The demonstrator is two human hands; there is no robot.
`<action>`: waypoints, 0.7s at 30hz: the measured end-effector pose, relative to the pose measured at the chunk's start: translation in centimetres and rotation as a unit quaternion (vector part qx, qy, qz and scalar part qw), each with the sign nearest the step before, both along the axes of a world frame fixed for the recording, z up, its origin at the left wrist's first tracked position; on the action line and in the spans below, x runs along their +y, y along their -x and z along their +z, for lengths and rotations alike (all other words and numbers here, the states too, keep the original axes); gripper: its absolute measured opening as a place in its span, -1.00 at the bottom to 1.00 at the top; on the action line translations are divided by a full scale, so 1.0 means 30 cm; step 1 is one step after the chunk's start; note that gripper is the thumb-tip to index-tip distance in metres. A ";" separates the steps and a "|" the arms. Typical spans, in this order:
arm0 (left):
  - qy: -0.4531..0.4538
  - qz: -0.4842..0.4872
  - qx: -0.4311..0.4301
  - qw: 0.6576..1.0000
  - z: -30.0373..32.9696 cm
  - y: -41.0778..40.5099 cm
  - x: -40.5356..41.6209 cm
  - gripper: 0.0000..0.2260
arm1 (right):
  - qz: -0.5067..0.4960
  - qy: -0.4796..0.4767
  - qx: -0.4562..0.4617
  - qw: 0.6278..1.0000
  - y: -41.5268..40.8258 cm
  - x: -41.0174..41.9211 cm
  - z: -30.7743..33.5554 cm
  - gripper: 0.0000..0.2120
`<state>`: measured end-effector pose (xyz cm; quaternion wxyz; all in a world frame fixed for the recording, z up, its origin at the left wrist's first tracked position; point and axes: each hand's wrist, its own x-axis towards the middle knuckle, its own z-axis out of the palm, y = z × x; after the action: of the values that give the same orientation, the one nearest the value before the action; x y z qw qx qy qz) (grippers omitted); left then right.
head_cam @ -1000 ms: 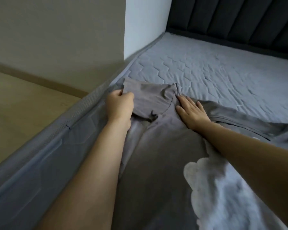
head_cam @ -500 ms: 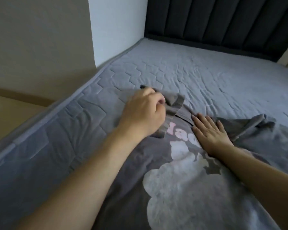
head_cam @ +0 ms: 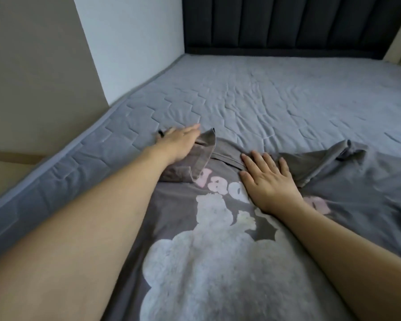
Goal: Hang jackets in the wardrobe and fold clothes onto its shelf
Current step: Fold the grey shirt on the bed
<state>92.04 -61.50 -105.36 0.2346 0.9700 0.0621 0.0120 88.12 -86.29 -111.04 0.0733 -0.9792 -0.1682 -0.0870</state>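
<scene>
Flat on the grey T-shirt (head_cam: 176,232), both hands lie with fingers straight. One, the left hand (head_cam: 181,143), rests on the folded-in left sleeve (head_cam: 195,163), its fingertips reaching past the shirt's edge onto the mattress (head_cam: 276,98). Its partner, the right hand (head_cam: 267,179), is spread and presses the chest just below the collar, covering part of the pink lettering (head_cam: 212,185). Below that hand a large white print (head_cam: 218,256) fills the shirt's front. Beyond the shirt, the quilted grey mattress runs to a dark padded headboard (head_cam: 287,24).
</scene>
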 end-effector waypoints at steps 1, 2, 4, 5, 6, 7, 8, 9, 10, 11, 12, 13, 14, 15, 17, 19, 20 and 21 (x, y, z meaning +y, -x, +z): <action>0.036 0.012 -0.042 0.998 0.012 -0.010 0.016 -0.54 | 0.000 -0.005 -0.002 1.000 -0.001 0.000 -0.003 -0.44; 0.029 0.032 -0.080 0.996 0.022 -0.016 0.039 -0.58 | 0.000 -0.009 -0.003 1.000 -0.002 0.001 -0.005 -0.43; -0.053 0.061 -0.125 0.989 0.022 -0.021 0.095 -0.64 | 0.002 -0.016 -0.005 1.000 -0.006 0.002 -0.008 -0.42; -0.086 0.064 -0.138 0.985 0.022 -0.020 0.120 -0.68 | 0.003 -0.019 -0.006 1.000 -0.008 0.003 -0.008 -0.42; -0.109 0.057 -0.154 0.980 0.024 -0.021 0.134 -0.71 | 0.004 -0.021 -0.009 1.000 -0.008 0.003 -0.009 -0.43; -0.121 0.047 -0.172 0.977 0.030 -0.026 0.138 -0.73 | 0.003 -0.023 -0.011 1.000 -0.007 0.002 -0.010 -0.43; -0.126 0.041 -0.185 0.974 0.045 -0.035 0.130 -0.74 | 0.001 -0.025 -0.014 1.000 -0.007 0.000 -0.012 -0.45; -0.131 0.047 -0.188 0.972 0.066 -0.051 0.118 -0.74 | -0.001 -0.027 -0.017 0.999 -0.006 -0.001 -0.013 -0.45; -0.143 0.055 -0.171 0.973 0.088 -0.071 0.105 -0.74 | -0.003 -0.028 -0.018 0.999 -0.005 0.000 -0.013 -0.46; -0.170 0.055 -0.132 0.975 0.110 -0.092 0.091 -0.76 | -0.004 -0.028 -0.020 0.999 -0.005 0.002 -0.014 -0.46; -0.218 0.042 -0.079 0.972 0.127 -0.112 0.075 -0.76 | -0.003 -0.026 -0.022 0.999 -0.005 0.003 -0.014 -0.46; -0.280 0.019 -0.033 0.959 0.139 -0.130 0.060 -0.76 | -0.003 -0.025 -0.022 0.999 -0.006 0.004 -0.013 -0.46; -0.342 0.002 0.004 0.940 0.145 -0.142 0.048 -0.75 | -0.002 -0.024 -0.022 0.999 -0.006 0.004 -0.012 -0.46; -0.393 -0.004 0.026 0.919 0.146 -0.149 0.044 -0.73 | -0.002 -0.024 -0.022 0.999 -0.006 0.005 -0.012 -0.46; -0.463 0.026 0.041 0.885 0.130 -0.143 0.038 -0.65 | -0.002 -0.025 -0.028 0.999 -0.005 0.002 -0.015 -0.46; -0.473 0.060 0.012 0.879 0.107 -0.107 0.020 -0.55 | -0.002 -0.026 -0.032 0.999 -0.005 0.002 -0.015 -0.47; -0.452 0.067 -0.029 0.889 0.098 -0.077 0.004 -0.54 | -0.003 -0.027 -0.033 0.999 -0.006 0.002 -0.016 -0.47; -0.420 0.069 -0.086 0.901 0.083 -0.037 -0.013 -0.52 | -0.003 -0.026 -0.034 0.999 -0.007 0.001 -0.017 -0.47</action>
<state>93.14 -61.91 -102.87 -0.1911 0.9671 0.0978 0.1368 88.35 -86.27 -111.54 0.0924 -0.9739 -0.1658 -0.1243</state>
